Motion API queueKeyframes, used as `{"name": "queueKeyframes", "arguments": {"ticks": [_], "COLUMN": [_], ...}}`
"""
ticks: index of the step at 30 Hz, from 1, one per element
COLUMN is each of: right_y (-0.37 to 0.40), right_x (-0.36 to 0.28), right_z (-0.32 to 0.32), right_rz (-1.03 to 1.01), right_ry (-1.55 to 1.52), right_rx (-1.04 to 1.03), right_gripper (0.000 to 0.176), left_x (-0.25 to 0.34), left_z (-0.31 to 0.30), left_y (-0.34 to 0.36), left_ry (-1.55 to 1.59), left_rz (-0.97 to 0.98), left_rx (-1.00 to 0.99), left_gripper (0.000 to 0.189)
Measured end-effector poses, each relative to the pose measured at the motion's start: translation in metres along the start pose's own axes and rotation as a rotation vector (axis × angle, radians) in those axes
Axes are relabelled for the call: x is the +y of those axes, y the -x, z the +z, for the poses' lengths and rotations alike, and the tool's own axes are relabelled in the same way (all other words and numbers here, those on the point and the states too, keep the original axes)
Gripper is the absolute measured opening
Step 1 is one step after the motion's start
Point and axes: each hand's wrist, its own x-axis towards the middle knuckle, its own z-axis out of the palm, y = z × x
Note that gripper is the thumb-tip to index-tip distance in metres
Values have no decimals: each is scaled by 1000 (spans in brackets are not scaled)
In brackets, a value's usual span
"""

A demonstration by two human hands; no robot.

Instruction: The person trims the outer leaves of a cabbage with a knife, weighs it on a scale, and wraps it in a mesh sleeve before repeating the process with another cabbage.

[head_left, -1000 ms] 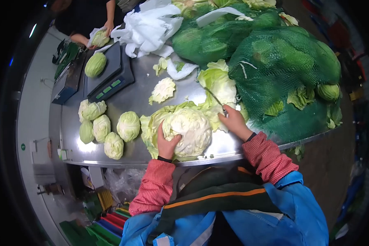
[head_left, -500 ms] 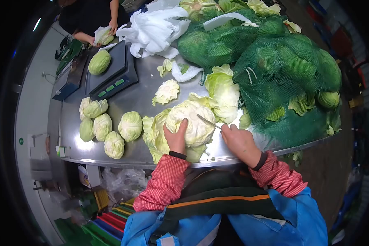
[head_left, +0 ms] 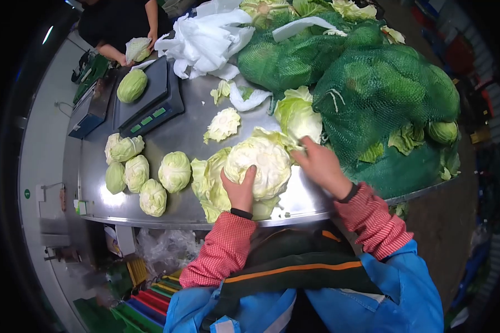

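Steel table [head_left: 178, 139] fills the head view, its near edge against the person's body.

1. Cabbage [head_left: 264, 161]: sits on the table near that edge, directly in front of the person, on a bed of loose leaves [head_left: 204, 177].
2. Left hand [head_left: 240, 190]: cupped against the near side of the cabbage, thumb up and fingers curled on its surface. This grip likely stops the round head from rolling.
3. Right hand [head_left: 318, 165]: at the far right side of the cabbage, fingers curled toward the outer leaves. Whether it pinches a leaf or a tool cannot be told.
4. Heads [head_left: 141, 172]: six pale ones grouped to the left, apart from the leaves, probably to keep them sorted.
5. Net sacks [head_left: 383, 89]: piled at the right, within reach, with green cabbages inside.
6. Scale [head_left: 155, 105]: at the far left, one cabbage on its platform. A co-worker [head_left: 114, 22] stands behind it, beside white bags [head_left: 205, 33].
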Motion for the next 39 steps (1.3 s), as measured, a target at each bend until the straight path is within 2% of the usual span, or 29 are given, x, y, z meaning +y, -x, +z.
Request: {"name": "queueKeyframes", "arguments": {"ticks": [7, 8, 9, 10, 13, 17, 19, 22, 23, 24, 26, 28, 29, 32, 33, 37, 39], "right_y": [-30, -32, -35, -38, -58, -83, -95, -87, -82, -77, -69, -67, -68, -69, -72, -64, -38], "right_x": [-24, -24, -23, -22, -11, 17, 28, 22, 17, 14, 13, 15, 17, 34, 38, 18, -25], "right_z": [37, 40, 43, 46, 43, 55, 60, 57, 53, 49, 46, 42, 44, 54, 58, 41, 17], "right_rz": [-452, -448, -447, -445, -320, -77, -64, -43, -39, -32, -70, -119, -40, 130, 121, 160, 173], "right_ry": [349, 399, 450, 502, 358, 255, 206, 198, 195, 188, 163, 135, 153, 39, 4, -1, -52], "right_rx": [171, 158, 147, 136, -61, -46, -61, -57, -59, -68, -79, -53, -49, 42, 46, 24, -52], "right_gripper": [36, 34, 32, 31, 25, 24, 27, 29, 29, 28, 28, 27, 29, 32, 38, 55, 67], "left_x": [-14, -15, -18, -21, -26, -31, -33, -8, 12, 2, 26, 70, 57, 60, 60, 7, 8], "left_z": [-4, -5, -5, -5, -3, -11, -13, -23, -36, -45, -45, -10, -4, -6, -14, -67, -66], "left_y": [-5, -5, -7, -5, -1, 7, 14, 14, 7, -15, -56, -68, -86, -69, -62, -56, -41], "left_ry": [-147, -160, -105, -134, -156, -97, -31, 23, -229, -141, -443, -685, -912, -1071, -1013, -512, -501], "left_rz": [118, 131, 71, 83, 88, 165, 227, 140, 55, 42, 240, 172, 219, 310, 342, 220, 282], "left_rx": [-4, -8, 15, 25, 30, -33, -64, -195, -262, -296, -263, -374, -496, -554, -568, -427, -323], "left_gripper": [79, 78, 94, 94, 95, 94, 90, 83, 73, 62, 60, 72, 86, 92, 92, 82, 81]}}
